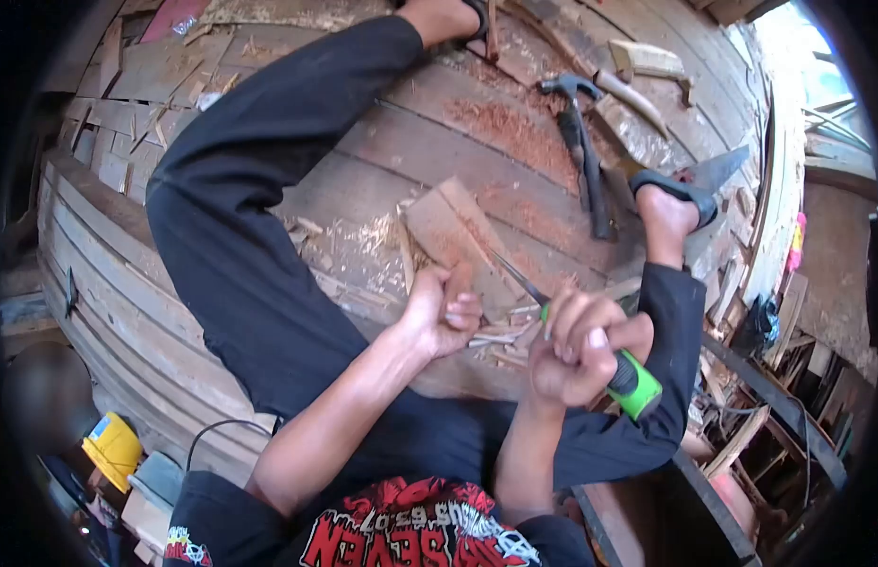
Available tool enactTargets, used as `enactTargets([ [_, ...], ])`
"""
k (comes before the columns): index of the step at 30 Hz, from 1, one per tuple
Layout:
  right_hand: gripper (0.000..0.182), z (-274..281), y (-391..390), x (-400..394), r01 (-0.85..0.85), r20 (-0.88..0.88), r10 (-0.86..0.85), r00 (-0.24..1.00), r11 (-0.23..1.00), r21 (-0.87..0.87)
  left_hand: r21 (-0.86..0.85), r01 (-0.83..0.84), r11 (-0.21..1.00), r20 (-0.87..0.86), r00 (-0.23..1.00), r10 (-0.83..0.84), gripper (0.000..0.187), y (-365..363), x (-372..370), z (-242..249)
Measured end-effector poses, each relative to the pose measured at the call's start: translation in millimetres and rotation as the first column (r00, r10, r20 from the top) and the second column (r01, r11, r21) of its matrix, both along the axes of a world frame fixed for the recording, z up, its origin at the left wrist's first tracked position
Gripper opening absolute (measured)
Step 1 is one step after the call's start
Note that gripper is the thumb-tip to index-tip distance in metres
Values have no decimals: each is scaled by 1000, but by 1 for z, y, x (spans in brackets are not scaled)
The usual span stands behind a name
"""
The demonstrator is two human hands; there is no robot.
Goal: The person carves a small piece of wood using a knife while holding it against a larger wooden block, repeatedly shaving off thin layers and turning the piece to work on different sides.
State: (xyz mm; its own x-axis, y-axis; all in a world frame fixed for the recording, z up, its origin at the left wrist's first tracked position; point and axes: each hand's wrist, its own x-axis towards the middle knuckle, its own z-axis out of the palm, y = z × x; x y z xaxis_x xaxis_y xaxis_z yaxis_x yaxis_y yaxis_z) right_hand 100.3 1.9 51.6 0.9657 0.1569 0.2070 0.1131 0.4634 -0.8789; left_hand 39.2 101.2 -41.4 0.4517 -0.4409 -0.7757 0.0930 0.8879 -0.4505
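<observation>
My left hand (443, 310) is closed, fingers curled around a small brown piece of wood (460, 276) that pokes up from the grip. My right hand (588, 345) is wrapped round the green and black handle of a screwdriver (637, 386). Its thin dark shaft slants up and left, with the tip close to the wood in my left hand. Beyond both hands a flat wooden board (450, 219) lies on the floor between the legs, dusted with reddish sawdust. My fingers hide part of the held wood.
A claw hammer (582, 151) lies on the plank floor ahead, near a saw blade (720, 172) by the right foot. Wood offcuts (647, 59) and shavings are scattered around. A yellow container (113, 451) stands at lower left. Timber frames (732, 515) edge the lower right.
</observation>
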Motion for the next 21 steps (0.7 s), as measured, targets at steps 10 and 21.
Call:
enactTargets([
  [10, 20, -23, 5, 3, 101, 59, -90, 994, 970, -220, -7, 16, 1000, -45, 999, -16, 25, 1, 3, 7],
  [21, 26, -28, 16, 1, 6, 78, 16, 997, 960, -280, 22, 9, 1000, 25, 1000, -9, 28, 4, 7, 10],
])
